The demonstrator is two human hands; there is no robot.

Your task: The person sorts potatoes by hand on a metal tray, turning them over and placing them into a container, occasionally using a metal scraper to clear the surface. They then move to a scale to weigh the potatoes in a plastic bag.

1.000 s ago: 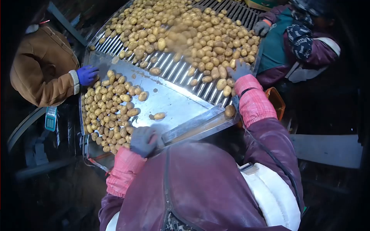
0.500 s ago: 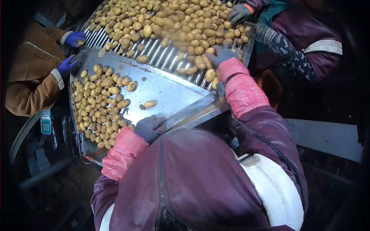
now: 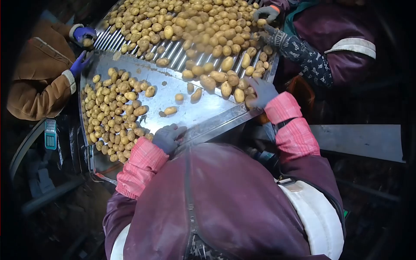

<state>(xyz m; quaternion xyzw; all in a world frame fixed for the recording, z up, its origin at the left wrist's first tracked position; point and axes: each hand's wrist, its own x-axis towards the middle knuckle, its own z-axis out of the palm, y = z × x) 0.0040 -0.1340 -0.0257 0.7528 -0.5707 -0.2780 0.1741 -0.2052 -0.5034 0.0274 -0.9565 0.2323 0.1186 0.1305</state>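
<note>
My right hand (image 3: pixel 262 92), in a grey glove with a pink cuff, is at the right edge of the roller bed (image 3: pixel 175 54). Its fingers are stretched out beside several potatoes (image 3: pixel 226 89), one of them close under the palm. At the near edge of the metal tray (image 3: pixel 151 104) rests my left hand (image 3: pixel 167 138), also grey-gloved, fingers loosely extended and no potato visible in it. Single potatoes (image 3: pixel 170 110) lie on the bare metal in front of it. A dense group of potatoes (image 3: pixel 115 117) covers the tray's left side.
Potatoes are heaped on the far rollers, partly blurred. On the left, a person in a brown jacket (image 3: pixel 37 82) with purple gloves reaches over the bed. Another person's gloved hands (image 3: pixel 271 34) work at the far right. A raised metal rim (image 3: pixel 225 122) borders the tray's near right.
My right hand has moved nearer and slightly right. Several potatoes have shifted toward the rollers' near edge, and a few have come onto the tray. My left hand stays at the edge.
</note>
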